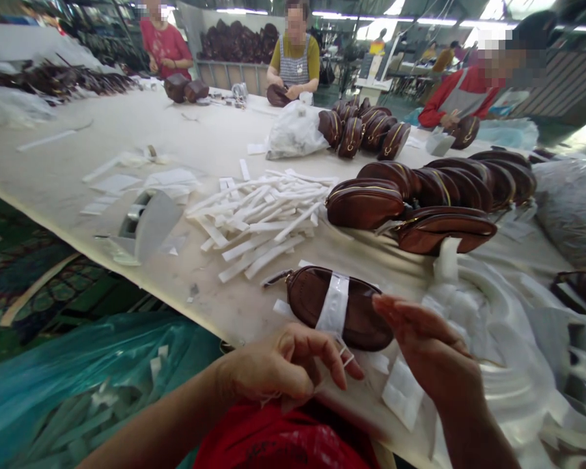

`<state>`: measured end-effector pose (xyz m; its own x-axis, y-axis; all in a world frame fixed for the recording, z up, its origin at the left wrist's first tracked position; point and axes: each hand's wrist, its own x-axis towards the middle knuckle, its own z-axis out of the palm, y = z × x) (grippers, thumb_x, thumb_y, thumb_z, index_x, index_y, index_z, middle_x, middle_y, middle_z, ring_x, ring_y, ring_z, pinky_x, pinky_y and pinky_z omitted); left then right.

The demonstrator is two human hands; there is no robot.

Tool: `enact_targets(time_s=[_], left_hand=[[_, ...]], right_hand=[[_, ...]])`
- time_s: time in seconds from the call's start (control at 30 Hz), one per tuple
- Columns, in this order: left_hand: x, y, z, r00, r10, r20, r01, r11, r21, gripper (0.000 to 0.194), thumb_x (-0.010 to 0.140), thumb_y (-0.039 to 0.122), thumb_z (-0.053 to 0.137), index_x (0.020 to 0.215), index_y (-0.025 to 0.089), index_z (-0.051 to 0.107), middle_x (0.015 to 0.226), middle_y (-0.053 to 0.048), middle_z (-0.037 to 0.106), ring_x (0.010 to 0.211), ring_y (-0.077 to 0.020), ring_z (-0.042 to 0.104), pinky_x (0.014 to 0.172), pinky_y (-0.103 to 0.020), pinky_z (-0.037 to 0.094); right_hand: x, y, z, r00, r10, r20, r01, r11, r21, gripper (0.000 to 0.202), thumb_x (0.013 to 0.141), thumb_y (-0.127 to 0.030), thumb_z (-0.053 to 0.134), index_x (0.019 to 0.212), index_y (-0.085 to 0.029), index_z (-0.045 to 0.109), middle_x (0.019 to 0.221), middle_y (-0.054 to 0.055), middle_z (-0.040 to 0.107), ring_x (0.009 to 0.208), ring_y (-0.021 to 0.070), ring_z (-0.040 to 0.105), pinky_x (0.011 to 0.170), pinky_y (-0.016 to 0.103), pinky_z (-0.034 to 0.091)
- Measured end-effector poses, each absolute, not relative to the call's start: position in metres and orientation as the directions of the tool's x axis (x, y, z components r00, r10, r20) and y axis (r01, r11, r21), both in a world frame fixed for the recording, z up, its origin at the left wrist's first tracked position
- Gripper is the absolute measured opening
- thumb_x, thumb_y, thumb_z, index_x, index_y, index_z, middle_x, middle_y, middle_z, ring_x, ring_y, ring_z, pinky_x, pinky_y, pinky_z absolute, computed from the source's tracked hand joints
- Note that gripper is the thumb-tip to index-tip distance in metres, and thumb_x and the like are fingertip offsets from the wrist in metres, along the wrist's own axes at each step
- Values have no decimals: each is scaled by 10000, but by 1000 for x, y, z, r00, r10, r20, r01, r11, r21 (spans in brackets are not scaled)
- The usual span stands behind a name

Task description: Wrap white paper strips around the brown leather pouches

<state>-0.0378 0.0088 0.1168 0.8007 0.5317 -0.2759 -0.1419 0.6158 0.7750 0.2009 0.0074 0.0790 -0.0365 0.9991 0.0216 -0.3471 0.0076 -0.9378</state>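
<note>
A brown oval zip pouch (307,296) lies on the table before me, with a white strip (335,303) wrapped across its middle and a zip pull at its left end. Just in front of it, my left hand (293,361) is curled, with a thin white cord (346,355) looped about the fingers. My right hand (434,345) is open beside the pouch's right end, fingers stretched out and fingertips at its edge; whether they touch is unclear. A flat white piece (403,394) lies below that hand.
Loose white strips (258,215) are heaped beyond the pouch. A tape dispenser (149,221) stands left, near the table edge. Brown pouches (430,189) are lined up at right, above a white plastic sheet roll (498,345). A teal bag (127,365) hangs below. Several co-workers handle pouches across the table.
</note>
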Motion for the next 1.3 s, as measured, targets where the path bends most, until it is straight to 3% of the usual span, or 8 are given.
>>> enact_targets(time_s=[0.07, 0.2, 0.4, 0.57, 0.73, 0.93, 1.17, 1.3], left_hand=[[-37, 10, 116, 798, 513, -314, -105, 633, 767, 344, 523, 81, 508, 826, 141, 657, 859, -28, 656, 369, -13, 399, 313, -143, 238], [-42, 10, 112, 805, 471, -361, -14, 622, 783, 410, 537, 70, 475, 903, 149, 642, 475, 60, 494, 310, -47, 344, 292, -141, 207], [-53, 9, 109, 739, 551, -387, -28, 600, 799, 366, 550, 84, 465, 872, 119, 636, 463, 48, 517, 313, -45, 379, 301, -117, 245], [-55, 9, 99, 580, 715, -390, -134, 557, 820, 217, 600, 117, 523, 803, 111, 598, 804, -42, 680, 343, -21, 434, 309, -119, 300], [-57, 9, 87, 432, 817, -381, -172, 490, 855, 188, 621, 197, 633, 780, 111, 583, 695, -19, 642, 379, -28, 439, 341, -124, 347], [-60, 6, 76, 271, 887, -375, -3, 390, 921, 209, 646, 294, 598, 763, 123, 566, 602, 18, 564, 354, -44, 410, 326, -152, 301], [-56, 6, 78, 333, 858, -391, 13, 410, 912, 257, 688, 292, 538, 856, 110, 610, 584, 44, 493, 457, -46, 346, 436, -178, 247], [-54, 6, 76, 437, 794, -423, -50, 491, 870, 243, 646, 325, 640, 739, 101, 628, 564, 35, 492, 520, -61, 373, 489, -194, 257]], right_hand=[[191, 4, 90, -252, 968, -11, -171, -56, -984, 360, 703, -142, 589, 1014, -272, 716, 1075, 27, 693, 1062, 239, 602, 919, 351, 474], [163, 1, 95, -534, 839, -103, 57, -86, -995, 349, 770, -202, 545, 1090, -250, 677, 987, 13, 694, 914, 203, 625, 787, 277, 484], [150, 6, 93, -525, 835, -166, 216, -58, -975, 217, 772, -266, 566, 934, -206, 696, 824, 11, 682, 796, 174, 613, 718, 246, 457], [147, 3, 90, -439, 874, -207, 400, -17, -916, 196, 785, -302, 527, 722, -157, 641, 695, 18, 617, 676, 150, 565, 628, 240, 419], [145, 0, 87, -416, 870, -264, 516, -13, -856, 227, 798, -316, 491, 714, -163, 636, 700, 20, 628, 692, 159, 570, 644, 249, 409], [146, 4, 87, -390, 866, -313, 587, -28, -809, 260, 793, -361, 489, 707, -170, 642, 665, 12, 620, 652, 155, 561, 600, 238, 395], [140, 8, 81, -355, 884, -304, 584, -44, -811, 334, 828, -429, 470, 748, -172, 667, 659, 11, 619, 629, 144, 550, 593, 230, 404], [137, 10, 77, -352, 888, -296, 597, -31, -802, 321, 825, -421, 475, 767, -173, 671, 679, 16, 636, 646, 149, 569, 603, 230, 417]])
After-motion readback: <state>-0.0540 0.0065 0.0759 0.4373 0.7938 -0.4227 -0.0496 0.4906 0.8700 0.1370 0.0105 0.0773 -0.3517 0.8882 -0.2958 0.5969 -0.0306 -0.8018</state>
